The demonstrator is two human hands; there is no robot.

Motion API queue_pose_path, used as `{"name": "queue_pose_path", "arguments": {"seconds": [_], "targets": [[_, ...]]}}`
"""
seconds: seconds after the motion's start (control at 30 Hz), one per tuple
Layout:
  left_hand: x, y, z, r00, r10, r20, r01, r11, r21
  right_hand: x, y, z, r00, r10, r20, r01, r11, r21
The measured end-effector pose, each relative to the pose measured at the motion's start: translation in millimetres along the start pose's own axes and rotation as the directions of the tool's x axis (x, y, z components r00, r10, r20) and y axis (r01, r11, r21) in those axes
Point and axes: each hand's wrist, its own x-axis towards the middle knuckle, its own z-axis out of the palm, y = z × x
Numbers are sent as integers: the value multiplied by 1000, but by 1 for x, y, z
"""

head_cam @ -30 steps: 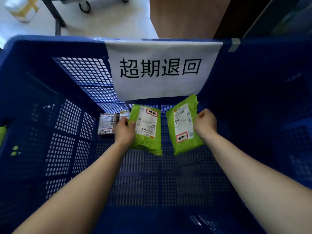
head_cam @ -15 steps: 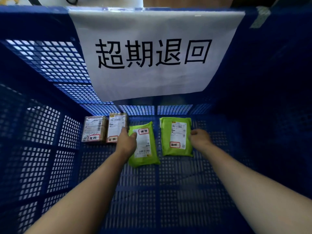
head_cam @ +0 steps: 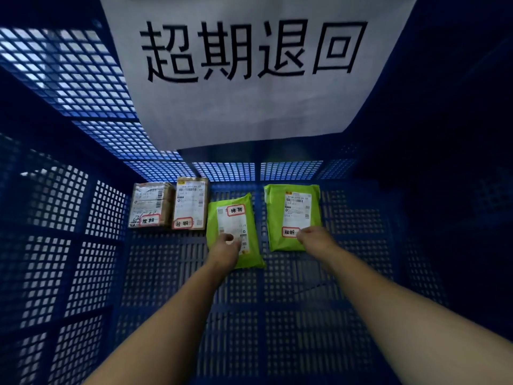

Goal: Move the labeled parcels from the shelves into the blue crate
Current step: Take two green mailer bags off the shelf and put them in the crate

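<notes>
I look down into the blue crate (head_cam: 305, 315). Two green labeled parcels lie flat on its mesh floor near the far wall. My left hand (head_cam: 226, 247) rests with bent fingers on the near end of the left green parcel (head_cam: 233, 215), which lies slightly askew. My right hand (head_cam: 316, 238) holds the near right corner of the right green parcel (head_cam: 291, 209). Left of them lie two brown labeled boxes, the outer box (head_cam: 150, 204) in the far left corner and the inner box (head_cam: 191, 202) beside it.
A white paper sign (head_cam: 249, 79) with large black characters hangs down the crate's far wall. Perforated blue walls rise on the left (head_cam: 55, 218) and right. The near part of the floor is bare mesh under my forearms.
Both green parcels went from held upright in the air down to lying flat on the crate floor. My hands slid to their near ends and my head leaned deeper into the crate.
</notes>
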Motion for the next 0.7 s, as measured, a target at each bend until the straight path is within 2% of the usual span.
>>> {"name": "queue_pose_path", "arguments": {"seconds": [0.17, 0.3, 0.53, 0.7], "targets": [[13, -14, 11, 996, -61, 63, 65, 996, -64, 9, 17, 25, 988, 116, 102, -132, 979, 157], [29, -17, 17, 1000, 24, 17, -22, 997, -70, 22, 24, 40, 973, 154, 174, -199, 939, 280], [40, -6, 14, 993, 109, -36, -112, 991, -67, 27, 17, 46, 981, 117, 152, -149, 964, 218], [4, 13, 3, 979, 174, -107, -184, 978, -100, -5, -9, 34, 1000, -6, 12, 4, 991, 133]]}}
